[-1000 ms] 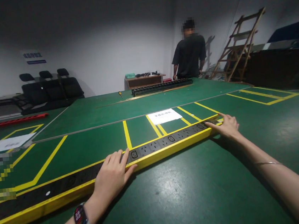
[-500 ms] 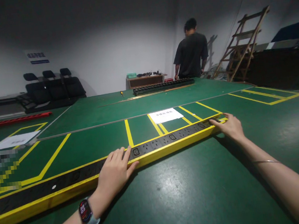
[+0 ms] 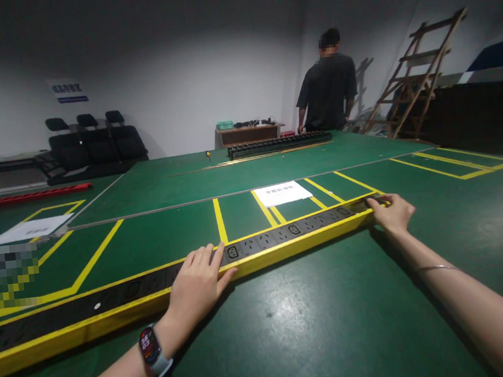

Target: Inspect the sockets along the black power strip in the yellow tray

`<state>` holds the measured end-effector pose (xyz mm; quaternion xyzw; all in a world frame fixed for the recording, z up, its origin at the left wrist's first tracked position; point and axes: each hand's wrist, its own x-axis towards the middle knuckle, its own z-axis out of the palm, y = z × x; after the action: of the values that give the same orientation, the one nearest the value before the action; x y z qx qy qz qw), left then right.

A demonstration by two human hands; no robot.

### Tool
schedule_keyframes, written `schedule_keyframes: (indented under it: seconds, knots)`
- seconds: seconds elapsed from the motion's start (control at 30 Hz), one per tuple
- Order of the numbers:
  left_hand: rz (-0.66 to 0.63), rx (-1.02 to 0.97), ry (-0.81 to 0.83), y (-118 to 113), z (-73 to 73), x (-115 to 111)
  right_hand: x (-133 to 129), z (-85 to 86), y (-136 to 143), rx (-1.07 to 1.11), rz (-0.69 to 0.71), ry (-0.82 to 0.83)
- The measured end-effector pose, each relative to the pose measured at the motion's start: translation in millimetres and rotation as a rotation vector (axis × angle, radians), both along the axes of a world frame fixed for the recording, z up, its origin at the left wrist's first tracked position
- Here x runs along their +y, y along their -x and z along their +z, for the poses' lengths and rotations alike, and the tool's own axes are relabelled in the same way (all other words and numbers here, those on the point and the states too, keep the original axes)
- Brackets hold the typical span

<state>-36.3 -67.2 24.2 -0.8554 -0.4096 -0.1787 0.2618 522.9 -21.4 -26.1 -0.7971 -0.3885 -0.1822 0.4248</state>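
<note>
A long yellow power strip (image 3: 268, 259) with black sockets along its top lies slantwise across the green table, its left end beyond the frame. My left hand (image 3: 200, 278) grips it near the middle, fingers over the far edge and thumb on the near side. At the strip's right end is my right hand (image 3: 391, 210), its thumb and fingers closed around the end; whether a small part is between them is hidden. A round white sticker (image 3: 97, 306) shows on the strip's black face.
Behind the strip, a white paper label (image 3: 284, 193) lies among yellow tape lines. Farther back are a black rack-like strip (image 3: 278, 144), a small yellow-black tool (image 3: 208, 155) and thin rods. A red strip (image 3: 32, 196) lies left. Beyond the table stand a person (image 3: 328, 87) and a wooden ladder (image 3: 421, 71).
The whole view has shifted slightly, so things appear a little farther right. My right hand's fingers have drawn in closer around the strip's end. My left hand keeps its place on the strip.
</note>
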Motion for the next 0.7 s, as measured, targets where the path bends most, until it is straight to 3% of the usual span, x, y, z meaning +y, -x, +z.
schedule_keyframes:
  seconds: [0.27,0.43,0.7]
  knots:
    - [0.004,0.000,-0.013,0,-1.0,0,-16,-3.8,2,-0.051,0.133,0.014]
    - [0.010,0.012,-0.005,1,-0.4,0,-14,1.0,12,-0.154,0.087,0.079]
    - [0.000,-0.005,0.018,0,1.0,0,-16,9.5,28,-0.127,0.070,0.101]
